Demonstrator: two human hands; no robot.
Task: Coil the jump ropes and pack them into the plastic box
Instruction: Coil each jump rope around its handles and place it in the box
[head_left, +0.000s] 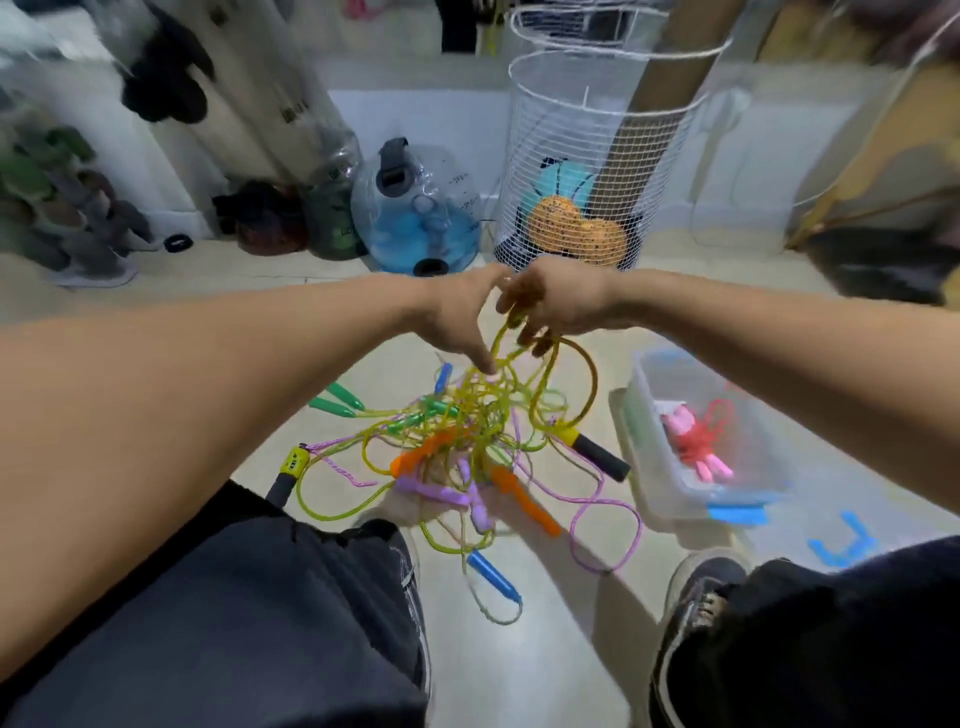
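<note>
Right hand (558, 306) clenched on loops of yellow rope (519, 384), lifted off floor tangle (457, 457) presumably to free one rope for coiling; left hand (460, 322) fingers extended into strands, grip unclear; plastic box (670, 483) just right, pink rope (701, 441) inside.

Motion blur smears the rope tangle (467, 431), so which cord joins which handle cannot be told. The left hand (457, 317) hides its own fingertips. The box (670, 499) contents blur into pink and red shapes.
</note>
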